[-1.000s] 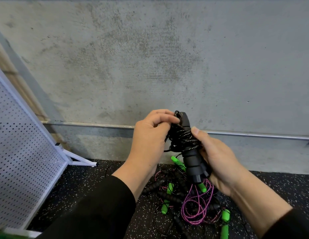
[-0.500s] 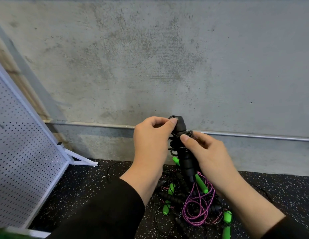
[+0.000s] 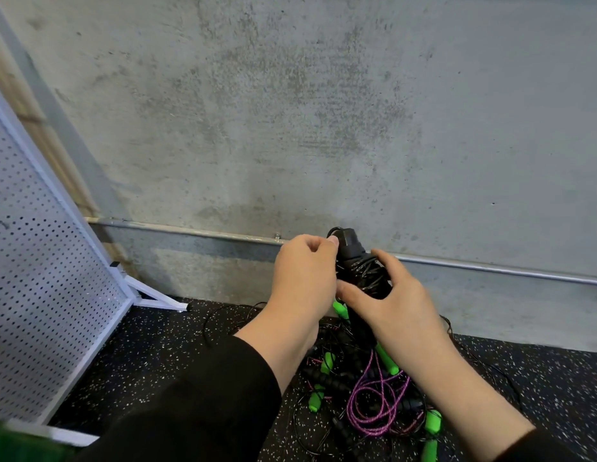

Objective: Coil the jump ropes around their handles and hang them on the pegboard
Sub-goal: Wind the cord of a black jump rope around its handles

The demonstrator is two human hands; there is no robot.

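Between both hands' fingers (image 3: 383, 258): upright coiled black jump rope (image 3: 360, 268).

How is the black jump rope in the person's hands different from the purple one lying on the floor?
The black jump rope is wound tightly around its handles; the purple rope sprawls in loose loops. The black one is held up off the floor by the left hand and right hand; the purple one lies on the speckled floor, tangled among other ropes. Neither hangs on the pegboard yet.
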